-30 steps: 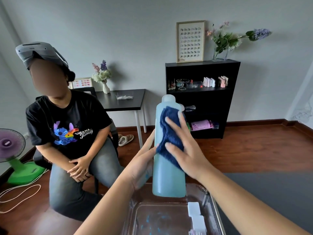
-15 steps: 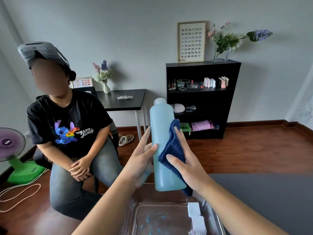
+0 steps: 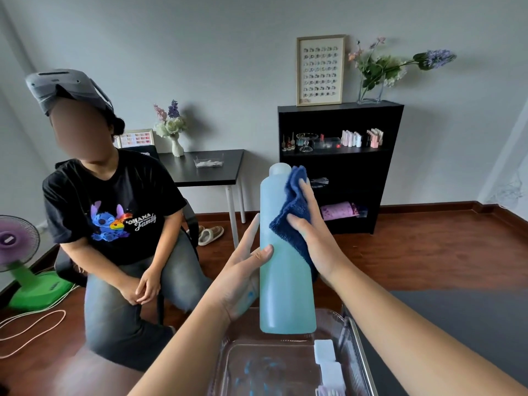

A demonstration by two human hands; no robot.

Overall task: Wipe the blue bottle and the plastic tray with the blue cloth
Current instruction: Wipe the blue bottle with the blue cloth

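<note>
I hold a tall pale blue bottle [image 3: 283,281] upright in the air above a clear plastic tray [image 3: 285,364]. My left hand [image 3: 243,278] grips its lower left side, thumb across the front. My right hand [image 3: 314,238] presses a dark blue cloth [image 3: 294,218] against the bottle's upper right side, close to the neck. The cloth hides part of the bottle's right edge. Blue smears show on the tray's bottom.
White blocks [image 3: 327,364] lie in the tray's right end. A dark table surface [image 3: 457,324] stretches to the right. A person in a black T-shirt [image 3: 114,224] sits on the left. A green fan [image 3: 23,267], a black desk [image 3: 205,167] and a black shelf [image 3: 340,167] stand behind.
My right hand slid the cloth down the bottle's side, then back up toward the neck. The bottle shifted slightly left and stays held by my left hand.
</note>
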